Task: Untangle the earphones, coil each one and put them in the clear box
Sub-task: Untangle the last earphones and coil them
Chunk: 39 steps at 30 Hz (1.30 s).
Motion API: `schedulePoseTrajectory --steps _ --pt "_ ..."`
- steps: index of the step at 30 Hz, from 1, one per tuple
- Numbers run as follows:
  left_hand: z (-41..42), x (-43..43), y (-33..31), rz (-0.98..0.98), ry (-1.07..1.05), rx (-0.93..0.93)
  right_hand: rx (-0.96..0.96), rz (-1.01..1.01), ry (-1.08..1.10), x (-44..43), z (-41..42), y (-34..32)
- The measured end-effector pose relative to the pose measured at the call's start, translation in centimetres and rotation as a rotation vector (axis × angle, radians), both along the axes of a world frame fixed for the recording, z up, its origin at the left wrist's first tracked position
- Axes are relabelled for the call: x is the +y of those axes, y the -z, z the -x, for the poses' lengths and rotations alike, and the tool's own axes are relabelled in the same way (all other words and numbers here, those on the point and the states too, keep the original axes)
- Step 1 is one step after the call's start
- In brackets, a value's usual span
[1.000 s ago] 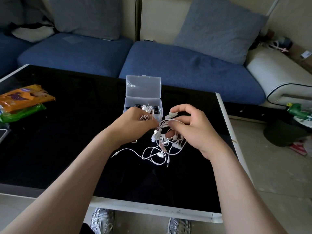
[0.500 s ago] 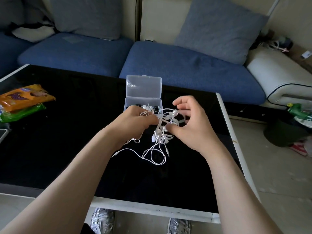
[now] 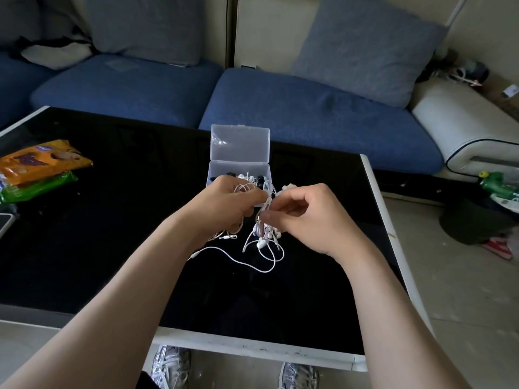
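White earphones (image 3: 261, 242), one knot, part lifted, loops trailing on desk (image 3: 112, 220) just before open box (image 3: 238, 167) | left hand (image 3: 224, 211) fingers curled round cords; right hand (image 3: 309, 220) pinches a strand | step: untangling | next, I reckon: draw one cord free without tightening.

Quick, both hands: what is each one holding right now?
Left hand: closed, pinching the tangled earphone cables.
Right hand: closed, pinching the same tangle.

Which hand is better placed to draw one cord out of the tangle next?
Likely the right hand: it pinches a cord, while the left hand grips the bulk of the tangle.
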<state>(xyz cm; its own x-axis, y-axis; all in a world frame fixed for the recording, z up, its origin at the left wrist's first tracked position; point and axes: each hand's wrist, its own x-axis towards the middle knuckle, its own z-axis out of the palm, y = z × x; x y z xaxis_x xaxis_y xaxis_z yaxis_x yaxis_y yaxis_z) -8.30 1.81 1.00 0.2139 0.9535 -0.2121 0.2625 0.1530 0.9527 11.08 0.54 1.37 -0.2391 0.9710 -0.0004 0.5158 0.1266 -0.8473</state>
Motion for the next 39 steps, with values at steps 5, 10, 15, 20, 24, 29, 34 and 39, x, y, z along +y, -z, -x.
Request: schedulePoseTrajectory --steps 5,10,15,20,24,29,34,39 --pt "0.4 -0.2 -0.2 -0.008 0.064 0.046 0.051 0.035 0.007 0.0 -0.3 0.1" --pt "0.2 -0.4 -0.6 0.018 0.120 0.044 0.162 0.096 -0.008 -0.2 -0.4 -0.1" --pt "0.1 -0.4 -0.6 0.132 0.055 0.022 0.200 0.120 0.052 0.0 -0.5 0.4" --pt "0.1 -0.3 -0.7 0.143 0.023 0.002 0.147 0.034 0.090 0.3 -1.0 0.6" --pt "0.1 -0.2 -0.4 0.081 -0.002 0.026 0.229 0.094 0.022 -0.1 -1.3 -0.1" --pt "0.3 0.0 -0.3 -0.011 -0.074 0.088 0.269 0.188 -0.023 -0.3 -1.1 -0.3" --pt "0.4 -0.1 -0.4 -0.011 -0.077 0.111 0.197 0.192 0.095 -0.2 -0.8 -0.4" --pt "0.2 -0.2 -0.5 -0.018 -0.051 0.100 0.081 0.117 0.042 0.1 -0.8 0.3"
